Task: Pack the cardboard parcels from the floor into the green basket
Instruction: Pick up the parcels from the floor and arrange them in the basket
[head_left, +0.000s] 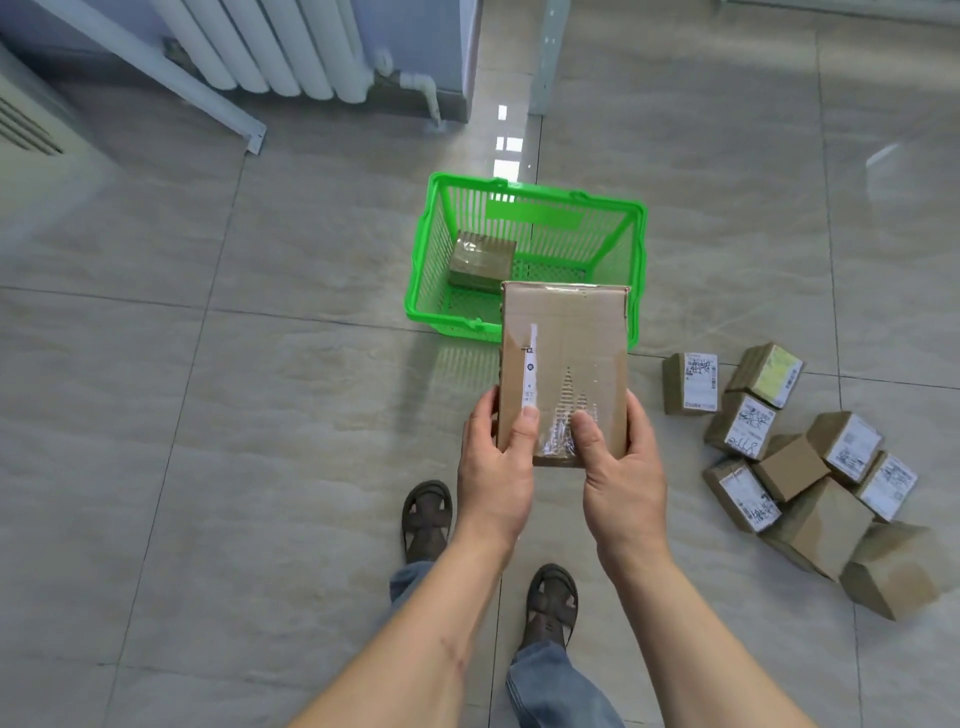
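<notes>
**Flat parcel held in both hands above the basket's near rim**

The long flat brown cardboard parcel (563, 364), taped over and carrying a narrow white label strip, is gripped at its near end by both hands; the left hand (496, 480) has its thumb on the top face and its fingers hidden underneath, and the right hand (621, 486) does the same on the other edge, so each grip is closed on the parcel; the far end of the parcel covers the near right corner of the green slatted plastic basket (431, 270), and whether it touches the rim cannot be told.

Inside the basket a small brown taped cardboard box (482, 258) lies against the left wall; its near edge is cut off by the held parcel, and the rest of the basket floor on the right is only partly in view.

To the right, on the glossy beige tiled floor (260, 415), lies a loose heap of small brown cardboard boxes with white printed labels (810, 457); the print is too small to read, and the nearest box blurs toward the frame edge; the heap stands well apart from the basket.

Below the forearms two dark strapped sandals (427, 519) and blue trouser hems show, partly hidden by the arms; a white ribbed radiator (270, 47) runs along the far wall, cut off at the top.
</notes>
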